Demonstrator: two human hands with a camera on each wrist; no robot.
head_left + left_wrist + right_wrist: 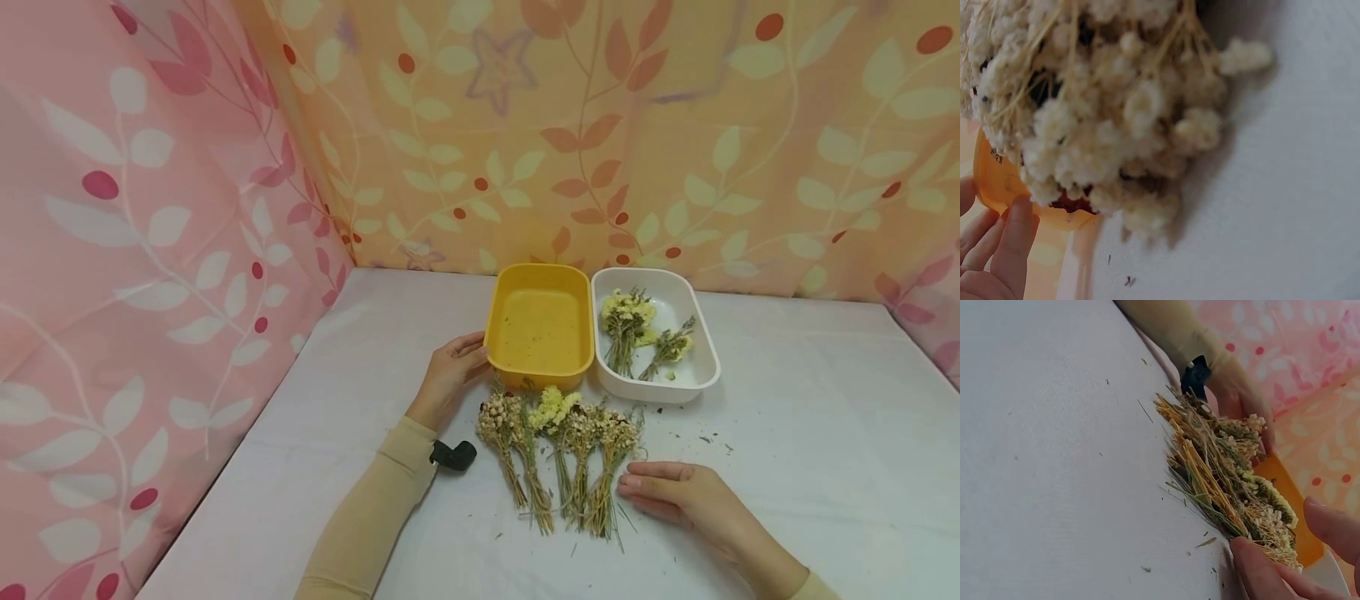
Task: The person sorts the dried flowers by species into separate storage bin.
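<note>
My left hand (452,371) rests its extended fingers against the left wall of a yellow plastic tub (540,367), which holds only small bits of debris. In the left wrist view those fingers (1013,250) lie on the tub's side. In front of it, several dried-flower bundles lie in a row: cream-white ones (498,417) and one pale yellow bundle (553,410), stems toward me. My right hand (686,500) is beside the rightmost cream bundle (617,437), fingers fairly straight, thumb apart. In the right wrist view its fingertips (1241,547) are right at that bundle's edge.
A white tub (660,390) stands against the yellow one on its right, holding yellow dried-flower bundles (628,321). Crumbs and stem bits (705,439) are scattered over the white tabletop (810,417). Patterned cloth (480,150) hangs behind and to the left.
</note>
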